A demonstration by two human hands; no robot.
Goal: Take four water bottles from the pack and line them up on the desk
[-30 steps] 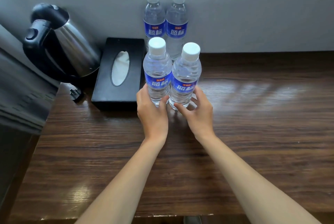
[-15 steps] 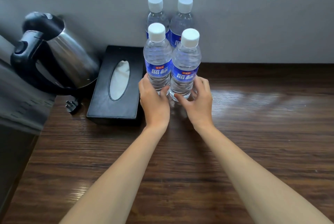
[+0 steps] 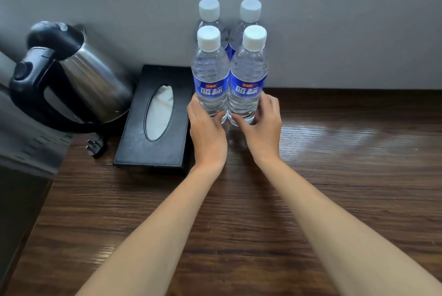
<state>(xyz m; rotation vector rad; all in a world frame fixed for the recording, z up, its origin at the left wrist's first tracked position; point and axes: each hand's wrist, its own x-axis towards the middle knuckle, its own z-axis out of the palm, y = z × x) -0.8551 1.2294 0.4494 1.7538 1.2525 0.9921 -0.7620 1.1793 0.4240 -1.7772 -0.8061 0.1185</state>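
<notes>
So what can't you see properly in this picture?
Head view only:
- Two rear clear plastic water bottles: labels hidden behind the front two bottles.
- Steel kettle with black handle: its base is hidden by a blurred grey object.
- Front bottle bases: covered by left hand and right hand.

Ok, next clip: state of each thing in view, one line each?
Front left bottle: upright, capped, full, left hand on its base.
Front right bottle: upright, capped, full, right hand on its base.
Back left bottle: upright, capped, by the wall, untouched.
Back right bottle: upright, capped, by the wall, untouched.
Left hand: grip closed on front left bottle.
Right hand: grip closed on front right bottle.
Kettle: lid shut.
Plug: loose on desk.
Tissue box: tissue showing in slot.
</notes>
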